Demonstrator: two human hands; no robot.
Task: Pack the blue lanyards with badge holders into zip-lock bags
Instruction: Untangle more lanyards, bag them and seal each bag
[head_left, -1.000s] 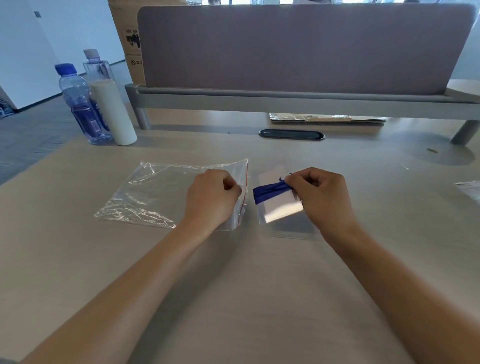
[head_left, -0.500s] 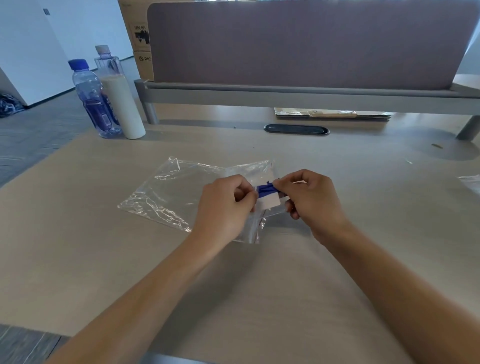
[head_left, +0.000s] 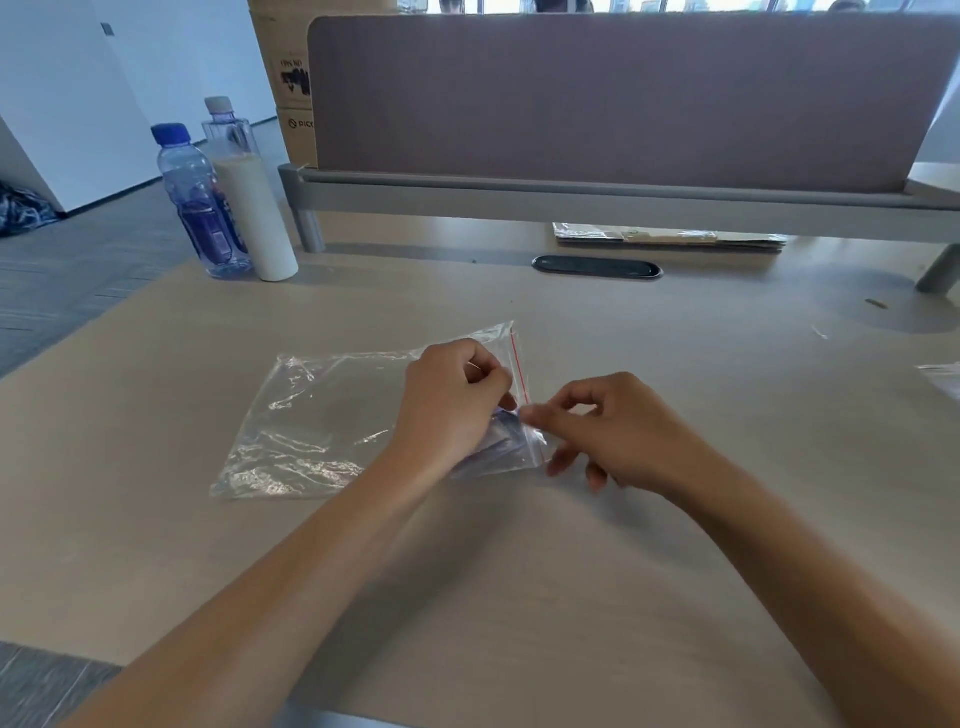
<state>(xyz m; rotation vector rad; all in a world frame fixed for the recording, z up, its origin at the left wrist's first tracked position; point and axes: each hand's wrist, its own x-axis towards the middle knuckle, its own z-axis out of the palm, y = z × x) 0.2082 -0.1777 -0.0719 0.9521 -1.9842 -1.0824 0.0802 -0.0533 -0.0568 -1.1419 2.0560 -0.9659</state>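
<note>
The left hand (head_left: 451, 405) lies over the open end of a clear zip-lock bag (head_left: 322, 421), its fingers curled and pinching the plastic near the red seal line (head_left: 519, 370). The right hand (head_left: 608, 431) meets it from the other side, thumb and forefinger pinched together right at the bag's mouth, the other fingers loosely bent with their tips on or near the table; whether it grips the bag's edge or what is inside cannot be told. Just under the left hand's knuckles, inside the mouth of the bag, a blurred bluish shape shows through the plastic: the blue lanyard with its badge holder (head_left: 501, 441), mostly hidden by the hand. The rest of the bag lies flat and wrinkled on the pale table (head_left: 467, 597), stretching away to the left of the hands. At the table's far left corner stand a blue-capped water bottle (head_left: 200, 208) and, touching it, a bottle with white contents (head_left: 249, 208). Behind runs a mauve desk divider (head_left: 623, 98) on a grey rail, with a black oval cable slot (head_left: 597, 267) in the table before it and a flat stack of cardboard (head_left: 670, 236) under the rail. A cardboard box (head_left: 291, 78) stands behind the divider's left end. At the right edge, part of another clear bag (head_left: 943, 376) shows.
</note>
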